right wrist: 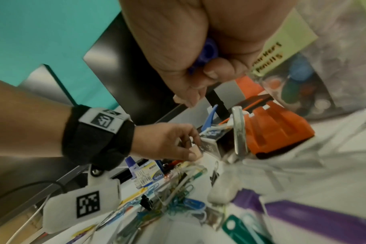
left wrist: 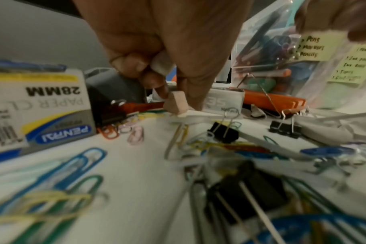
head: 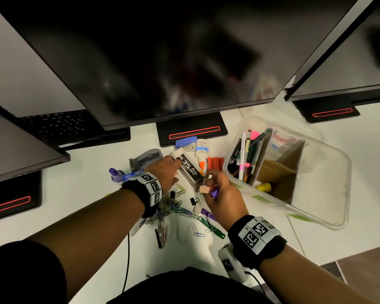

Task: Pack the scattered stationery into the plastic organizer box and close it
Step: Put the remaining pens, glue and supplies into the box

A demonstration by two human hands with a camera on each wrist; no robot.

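The left hand (head: 166, 170) pinches a small pinkish eraser (left wrist: 175, 104) low over the white table (head: 75, 194), another pale piece tucked in its curled fingers. The right hand (head: 222, 194) is closed around a small blue-purple object (right wrist: 207, 52). The clear plastic box (head: 329, 172) stands open just right of the hands, with pens (head: 248, 154) in one compartment. Paper clips (head: 180, 210) lie scattered near the wrists.

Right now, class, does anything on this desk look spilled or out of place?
Yes. Paper clips and binder clips lie loose across the desk beside the box instead of in it.
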